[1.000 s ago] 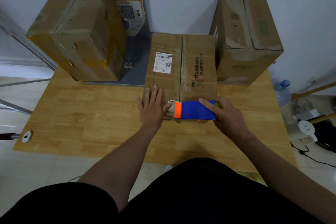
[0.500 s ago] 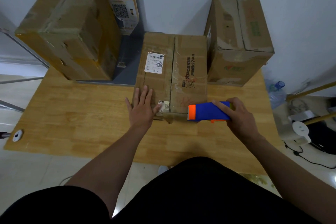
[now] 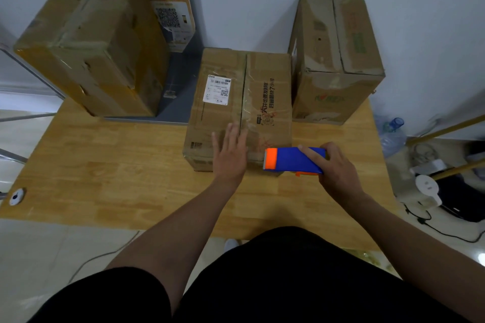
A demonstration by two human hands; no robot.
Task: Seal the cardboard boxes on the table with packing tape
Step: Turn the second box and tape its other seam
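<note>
Your left grip [image 3: 231, 157] lies released and flat, fingers straight, pressing on the near end of the middle box [image 3: 241, 102]. The fingertips reach just beside the centre seam, and the wrist hangs over the box's front edge. Your right grip [image 3: 338, 170] is clenched round the tape dispenser [image 3: 294, 161], with the forefinger laid along its blue top. The dispenser lies level, its orange end pointing left. It sits at the near right corner of the middle box, low against the front face. The view is too soft here to tell whether the toothed edge touches the cardboard, or whether any tape runs from it. It looks very close.

The middle box sits flat on the wooden worktop [image 3: 118, 165], long side running away from you. A white shipping label [image 3: 217, 89] is on the left flap and dark print on the right flap. Glossy film seems to cover the seam. The left box [image 3: 91, 44] stands taller at the far left corner, tilted in this wide view, beside a grey stand [image 3: 178, 92]. The right box [image 3: 338, 60] stands just beside the middle box against the wall [image 3: 262, 8], its top flaps closed. A water bottle [image 3: 392, 134] sits on the floor beyond the worktop's right edge.
</note>
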